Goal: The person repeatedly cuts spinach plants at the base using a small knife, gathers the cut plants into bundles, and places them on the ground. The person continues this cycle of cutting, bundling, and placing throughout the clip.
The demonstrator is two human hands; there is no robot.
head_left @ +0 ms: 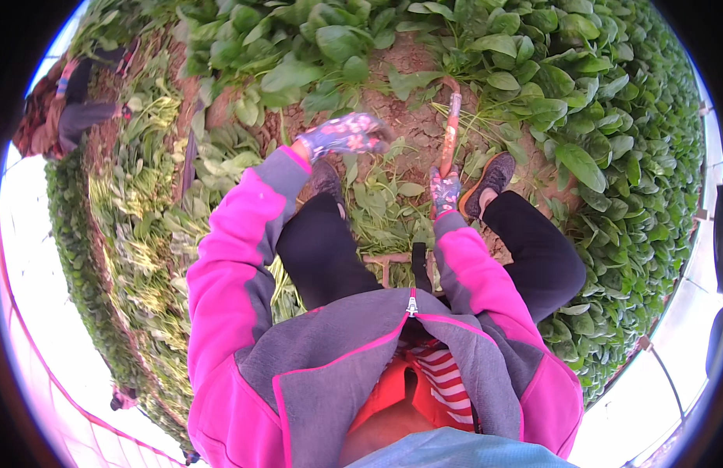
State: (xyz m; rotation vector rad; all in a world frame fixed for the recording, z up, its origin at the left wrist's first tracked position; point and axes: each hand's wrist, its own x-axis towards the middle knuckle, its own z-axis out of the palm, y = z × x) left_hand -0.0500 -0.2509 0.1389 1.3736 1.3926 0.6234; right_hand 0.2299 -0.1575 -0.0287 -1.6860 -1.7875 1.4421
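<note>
My right hand [445,189], in a floral glove, is wrapped round the lower end of a worn, reddish hand tool with a hooked far end [450,134]. The tool points away from me, over bare soil and among leaf stems. What its tip does is partly lost among the leaves. My left hand [346,135], also in a floral glove, hovers over the soil to the left of the tool. Its fingers reach to the right, slightly blurred, and no object shows in them. Leafy green plants [338,47] stand just beyond both hands. Cut leaves [385,203] lie between my feet.
My shoes [492,181] stand either side of the cut leaves. Dense leafy plants [603,187] fill the right side. Rows of pale-stemmed, laid-down greens [143,203] run along the left. Another person [69,109] is low down at the far left.
</note>
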